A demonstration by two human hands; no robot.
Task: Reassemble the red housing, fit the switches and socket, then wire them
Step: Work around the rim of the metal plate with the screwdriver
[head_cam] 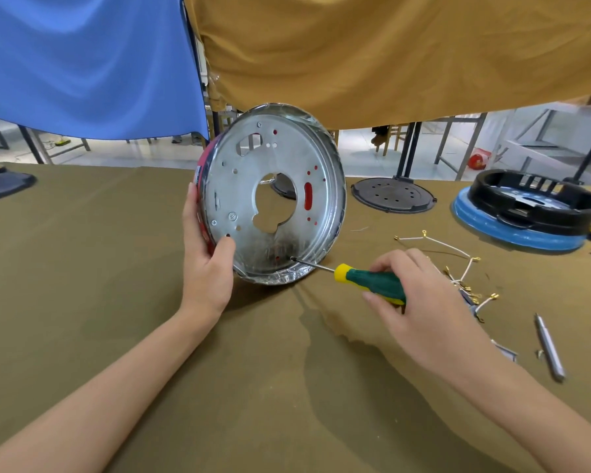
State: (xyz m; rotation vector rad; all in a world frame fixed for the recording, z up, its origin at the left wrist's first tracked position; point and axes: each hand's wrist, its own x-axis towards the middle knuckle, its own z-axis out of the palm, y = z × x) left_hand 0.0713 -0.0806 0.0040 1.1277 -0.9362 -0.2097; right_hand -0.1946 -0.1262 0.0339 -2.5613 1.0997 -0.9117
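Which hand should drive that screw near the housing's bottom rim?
The right hand: it already grips the screwdriver, whose tip sits at the lower rim of the red housing. The left hand holds the housing on edge, so it is probably better kept there.

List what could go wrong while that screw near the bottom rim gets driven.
1. The housing stands on its edge on the cloth, steadied only by the left hand; pressure from the screwdriver might roll or tip it.
2. The tip meets the plate at a shallow angle, so it may slip off and scrape the metal or jab the left thumb close by.
3. The loose wires lie just behind the right hand and could get swept aside.
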